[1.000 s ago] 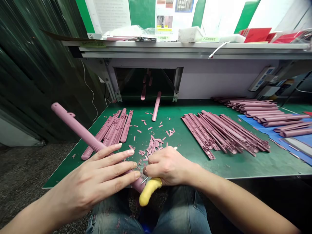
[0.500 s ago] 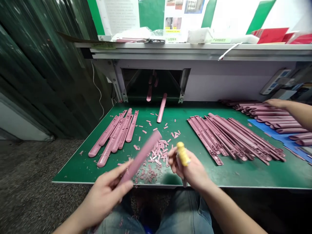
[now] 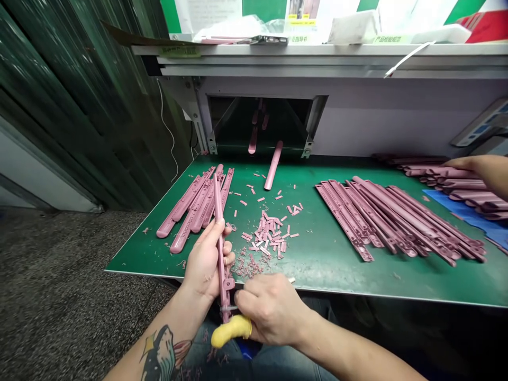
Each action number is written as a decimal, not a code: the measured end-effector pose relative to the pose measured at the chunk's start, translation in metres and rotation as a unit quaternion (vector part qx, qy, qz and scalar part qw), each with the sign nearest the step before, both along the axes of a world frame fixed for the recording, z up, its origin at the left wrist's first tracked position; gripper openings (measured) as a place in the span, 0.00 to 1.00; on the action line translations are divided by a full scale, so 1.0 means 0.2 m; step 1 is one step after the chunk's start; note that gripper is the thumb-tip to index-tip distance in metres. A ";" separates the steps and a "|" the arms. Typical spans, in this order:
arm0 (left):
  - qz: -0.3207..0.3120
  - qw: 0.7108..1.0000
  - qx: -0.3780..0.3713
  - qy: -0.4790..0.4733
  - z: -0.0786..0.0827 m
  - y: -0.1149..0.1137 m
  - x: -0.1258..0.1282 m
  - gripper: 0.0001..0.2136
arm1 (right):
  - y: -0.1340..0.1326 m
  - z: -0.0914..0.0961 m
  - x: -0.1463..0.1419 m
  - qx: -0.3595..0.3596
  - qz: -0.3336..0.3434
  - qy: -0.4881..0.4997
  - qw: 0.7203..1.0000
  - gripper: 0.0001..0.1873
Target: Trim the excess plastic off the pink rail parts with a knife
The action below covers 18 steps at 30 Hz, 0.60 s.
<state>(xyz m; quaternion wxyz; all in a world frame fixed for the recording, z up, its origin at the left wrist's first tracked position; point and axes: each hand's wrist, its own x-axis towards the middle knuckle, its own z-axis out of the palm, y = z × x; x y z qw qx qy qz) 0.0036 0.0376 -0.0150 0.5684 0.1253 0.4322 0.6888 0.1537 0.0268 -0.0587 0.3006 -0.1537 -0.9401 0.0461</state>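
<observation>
My left hand (image 3: 206,262) is closed round a long pink plastic strip (image 3: 218,233), held on edge and pointing away from me over the front of the green table (image 3: 317,264). My right hand (image 3: 270,309) grips a knife with a yellow handle (image 3: 230,328); its thin blade meets the strip's near end by a small tab. Both hands work just below the table's front edge, above my lap.
A heap of pink trimmings (image 3: 270,235) lies on the table mat. Pink strips are stacked at the left (image 3: 198,203) and in a wide fan at the right (image 3: 397,217). Another person's hand (image 3: 476,166) rests on pink parts at the far right. A chute (image 3: 262,127) opens at the back.
My left hand has turned the pink strip from flat and slanted to on edge and drawn it toward me. My right hand dropped from the table to the strip's near end with the knife.
</observation>
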 end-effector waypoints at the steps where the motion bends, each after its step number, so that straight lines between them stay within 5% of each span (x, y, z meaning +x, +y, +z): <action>1: -0.003 1.000 0.004 -0.017 0.00 0.00 -0.01 0.07 | -0.01 0.00 0.01 0.007 0.025 0.005 1.000 0.26; 4: -0.022 0.997 0.023 -0.070 0.02 0.00 -0.03 0.08 | -0.02 0.00 0.02 -0.031 0.046 0.047 0.997 0.29; 9: -0.080 0.980 0.075 -0.167 0.06 -0.02 0.00 0.15 | 0.01 -0.02 -0.02 -0.095 -0.030 0.080 0.992 0.37; 14: -0.104 0.966 0.106 -0.214 0.09 -0.01 0.04 0.16 | -0.02 -0.01 -0.02 -0.081 0.047 0.087 0.992 0.29; 16: -0.097 0.968 0.104 -0.206 0.09 0.00 0.03 0.16 | -0.10 -0.06 0.00 -0.182 0.101 0.140 0.968 0.28; 18: -0.080 0.976 0.093 -0.182 0.08 0.01 0.00 0.15 | -0.22 -0.14 0.02 -0.397 0.125 0.218 0.883 0.28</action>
